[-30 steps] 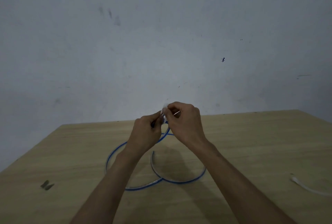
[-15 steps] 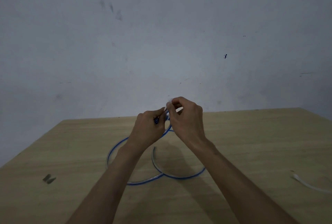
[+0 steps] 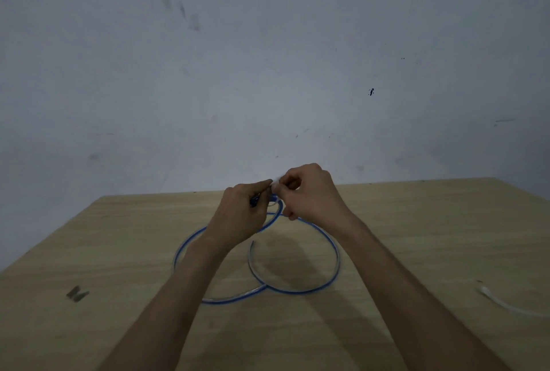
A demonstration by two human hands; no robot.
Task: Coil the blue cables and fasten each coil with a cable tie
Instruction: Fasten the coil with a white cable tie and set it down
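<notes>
A blue cable (image 3: 333,247) lies in two overlapping loops on the wooden table (image 3: 119,239); its far part rises to my hands. My left hand (image 3: 241,216) pinches the cable where the loops meet. My right hand (image 3: 312,192) pinches a small white cable tie (image 3: 276,184) just above that spot, fingertip to fingertip with the left. How the tie sits on the cable is hidden by my fingers. A second white cable tie (image 3: 506,303) lies on the table at the right edge.
A small dark folded piece (image 3: 76,293) lies on the table at the left. A grey wall (image 3: 268,73) stands right behind the table's far edge. My forearms cross the near part of the table.
My hands have stayed together at the cable's crossing point, with only small finger movements. The white tail that stuck out from my right fingers no longer shows. The view has shifted slightly.
</notes>
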